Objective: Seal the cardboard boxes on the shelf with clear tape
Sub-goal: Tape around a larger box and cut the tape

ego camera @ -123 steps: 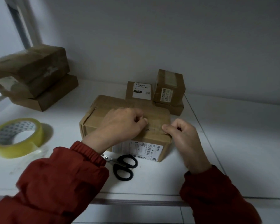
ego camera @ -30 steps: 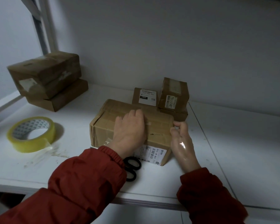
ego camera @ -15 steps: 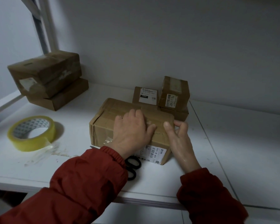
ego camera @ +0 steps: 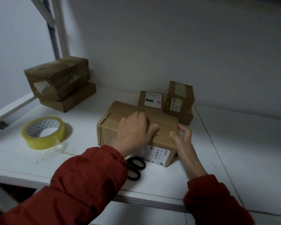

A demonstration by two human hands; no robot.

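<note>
Left hand (ego camera: 135, 132) flat, fingers straight, pressing top of cardboard box (ego camera: 166, 125) mid-shelf (ego camera: 234, 151). Right hand (ego camera: 183, 143), a second ago flat on box side, now has thumb on top and loose fingers over right edge. Likely smoothing tape down; seal near done.

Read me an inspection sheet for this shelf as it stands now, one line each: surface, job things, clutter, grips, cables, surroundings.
Surface: white shelf; tape scraps stuck down beside the roll.
Job's things: cardboard box at centre under both hands, shipping label on its near face; tape roll lying flat to its left; stacked boxes at back left; small boxes right behind the centre box.
Clutter: black scissors by the box's near side, blades hidden by the sleeve.
Grips: left hand flat on the box top; right hand with thumb on the top edge, fingers against the right end.
Cables: nothing seen.
Surroundings: grey wall; metal upright at back left.
</note>
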